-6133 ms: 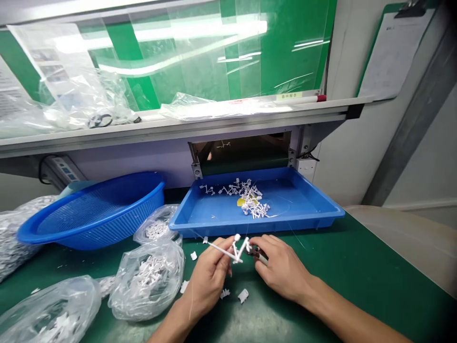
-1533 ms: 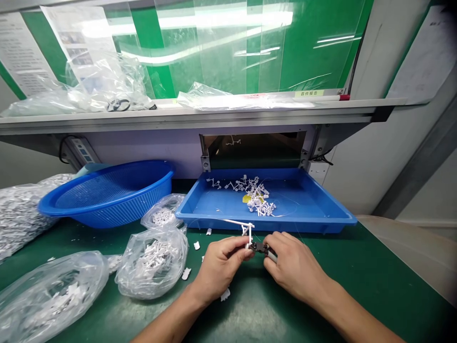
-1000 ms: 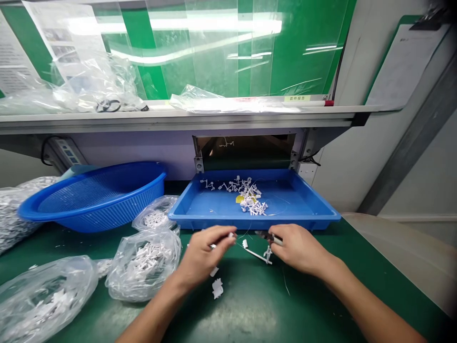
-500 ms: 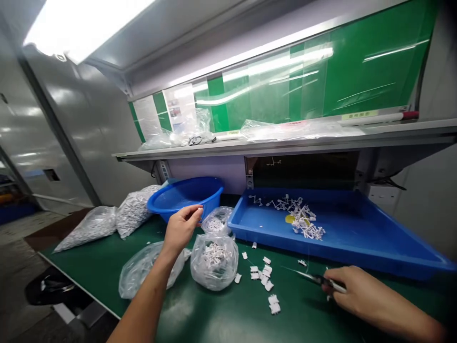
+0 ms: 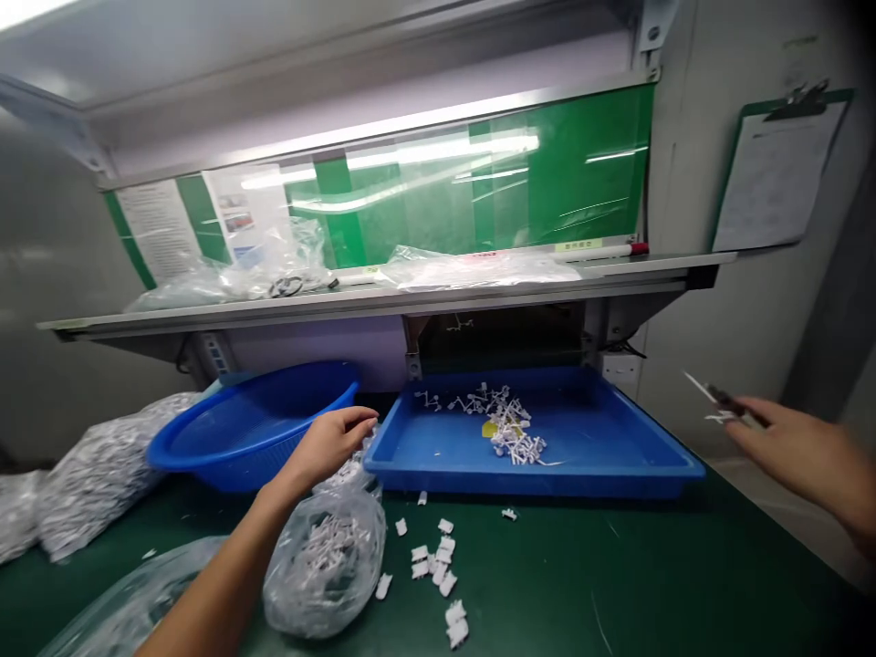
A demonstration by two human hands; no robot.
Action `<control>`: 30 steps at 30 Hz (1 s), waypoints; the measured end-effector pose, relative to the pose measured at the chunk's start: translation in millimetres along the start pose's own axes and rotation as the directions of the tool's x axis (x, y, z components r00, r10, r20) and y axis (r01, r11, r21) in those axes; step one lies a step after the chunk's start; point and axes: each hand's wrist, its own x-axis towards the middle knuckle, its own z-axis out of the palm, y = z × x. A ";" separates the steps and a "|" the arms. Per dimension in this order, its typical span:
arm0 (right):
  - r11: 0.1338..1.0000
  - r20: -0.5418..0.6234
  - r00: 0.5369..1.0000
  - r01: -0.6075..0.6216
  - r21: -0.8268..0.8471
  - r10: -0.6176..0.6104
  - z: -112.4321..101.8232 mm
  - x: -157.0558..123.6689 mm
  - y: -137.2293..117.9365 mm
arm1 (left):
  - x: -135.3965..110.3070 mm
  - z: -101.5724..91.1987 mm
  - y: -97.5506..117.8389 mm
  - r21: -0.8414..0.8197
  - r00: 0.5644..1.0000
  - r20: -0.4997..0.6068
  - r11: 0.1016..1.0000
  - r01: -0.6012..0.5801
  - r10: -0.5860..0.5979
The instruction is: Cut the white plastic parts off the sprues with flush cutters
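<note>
- Head view: the left hand (image 5: 332,443) is at the far left of centre, over a small plastic bag (image 5: 361,467) of white pieces, between the blue basket (image 5: 182,456) and the blue tray (image 5: 534,482).
- Its grip is bent, fingertips close together; I cannot tell whether they have hold of anything.
- The right hand (image 5: 794,452) is raised at the far right, well apart from the tray, its grip closed around a hand cutter (image 5: 726,401).
- A white sprig (image 5: 717,418) shows beside the cutter; how it is held is unclear.
- Flat white pieces (image 5: 442,558) lie loosely grouped on the green surface (image 5: 547,575), on the near side of the tray.
- Branched white parts (image 5: 510,429) are heaped inside the tray.
- A larger plastic bag (image 5: 291,602) stands near left of the flat pieces.
</note>
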 end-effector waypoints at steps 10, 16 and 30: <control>0.917 0.019 0.926 0.375 -0.140 -0.376 51.2 -43.7 -8.2 | 143.8 145.3 79.2 0.307 0.943 0.299 0.922 -0.238 0.145; 0.848 0.092 0.844 0.529 0.014 -0.528 61.3 -44.8 -28.9 | 203.9 219.6 79.5 0.542 0.947 0.314 0.831 -0.127 -0.060; 0.864 0.161 0.852 0.469 0.184 -0.498 46.7 -59.5 -62.0 | 126.6 149.9 72.6 0.280 0.993 0.067 0.954 -0.111 0.096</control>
